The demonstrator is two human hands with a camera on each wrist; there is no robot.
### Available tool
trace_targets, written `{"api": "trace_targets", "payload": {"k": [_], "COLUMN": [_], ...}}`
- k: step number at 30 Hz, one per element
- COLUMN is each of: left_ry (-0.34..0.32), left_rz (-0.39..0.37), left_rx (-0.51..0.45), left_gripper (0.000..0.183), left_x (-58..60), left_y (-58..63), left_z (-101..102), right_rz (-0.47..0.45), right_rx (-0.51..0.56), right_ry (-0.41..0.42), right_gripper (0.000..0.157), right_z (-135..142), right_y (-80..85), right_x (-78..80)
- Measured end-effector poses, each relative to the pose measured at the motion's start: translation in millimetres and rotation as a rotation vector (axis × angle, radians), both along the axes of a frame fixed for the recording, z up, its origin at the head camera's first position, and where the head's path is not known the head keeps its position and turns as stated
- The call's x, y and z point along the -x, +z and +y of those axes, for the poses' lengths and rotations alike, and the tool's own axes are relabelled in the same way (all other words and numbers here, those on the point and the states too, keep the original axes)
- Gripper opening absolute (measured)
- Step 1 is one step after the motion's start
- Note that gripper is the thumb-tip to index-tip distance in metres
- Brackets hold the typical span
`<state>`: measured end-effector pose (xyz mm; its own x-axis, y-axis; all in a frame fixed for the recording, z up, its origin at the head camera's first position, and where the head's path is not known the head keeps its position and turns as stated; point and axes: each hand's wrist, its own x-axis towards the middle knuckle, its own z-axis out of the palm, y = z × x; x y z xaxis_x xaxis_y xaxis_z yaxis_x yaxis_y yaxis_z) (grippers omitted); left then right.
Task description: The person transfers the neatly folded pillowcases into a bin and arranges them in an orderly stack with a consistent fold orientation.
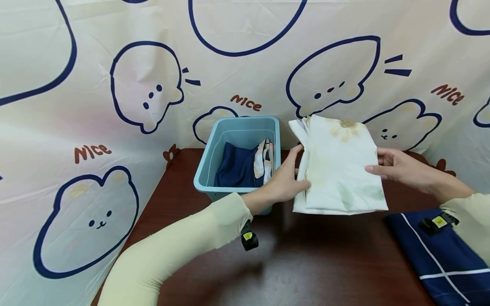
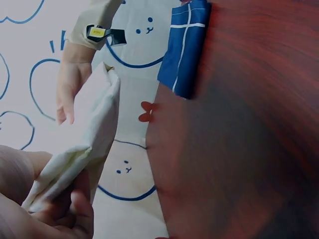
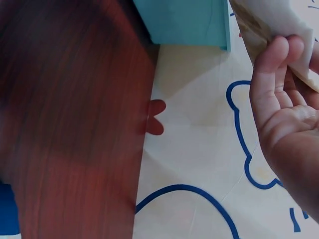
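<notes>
1. White is the colour of the cloth [image 1: 340, 165], with a yellow-brown flower near its top and pale green leaves near its bottom. It is folded in several layers.
2. The cloth is held up above the table [image 1: 298, 263], to the right of the bin [image 1: 245, 129], near the backdrop [image 1: 237, 76].
3. The left hand [image 1: 285, 178] is partly closed and grips the left edge of the cloth, where the folded layers show. Its thumb lies on the front side, its fingers go behind.
4. The right hand [image 1: 402, 168] is also partly closed. It pinches the right edge, with the thumb in front and the bent fingers behind.
5. The bin is light blue and stands on the table, just beside the left hand. Inside it are a dark blue fabric [image 1: 237, 165] and, at the right, a printed fabric [image 1: 263, 159].
6. A navy fabric [image 1: 417, 242] with white crossing lines lies on the table at the right, below the right forearm.
7. Both sleeves [image 1: 191, 229] are pale yellow-green, and each wrist carries a small black device [image 1: 249, 242].
</notes>
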<state>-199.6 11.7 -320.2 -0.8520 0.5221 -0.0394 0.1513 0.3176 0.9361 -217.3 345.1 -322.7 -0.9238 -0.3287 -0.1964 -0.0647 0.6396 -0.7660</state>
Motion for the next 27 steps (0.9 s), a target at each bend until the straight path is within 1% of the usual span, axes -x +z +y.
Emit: {"api": "trace_targets", "payload": {"k": [6,10,14,20,23,27], "left_ry": [-0.011,0.005,0.023,0.019,0.021,0.021], "left_rz": [-0.019,-0.041,-0.032,-0.004,0.021,0.031], "left_rx": [-0.01,0.009,0.014,0.053,0.08,0.078], "left_gripper": [0.095,0.096,0.096,0.096,0.095,0.095], "left_x": [5.9,9.1,11.9,15.0,16.8,19.4], "left_y": [5.9,10.9,16.7,23.7,26.7,30.9], "left_z": [-11.6,-17.8,-24.6,-35.4,-40.4,-48.9], "right_rz": [0.0,0.001,0.007,0.02,0.034,0.046], "right_rx": [0.031,0.052,0.086,0.122,0.116,0.129], "right_ry": [0.026,0.042,0.058,0.091,0.089,0.087], "right_gripper": [0.057,0.056,0.056,0.055,0.053,0.048], "right_z": [-11.9,-17.9,-24.5,-33.9,-38.6,-47.7], "right_y": [7.4,13.3,18.4,19.6,19.8,21.2], "right_x": [2.9,4.4,8.7,14.2,14.8,15.8]}}
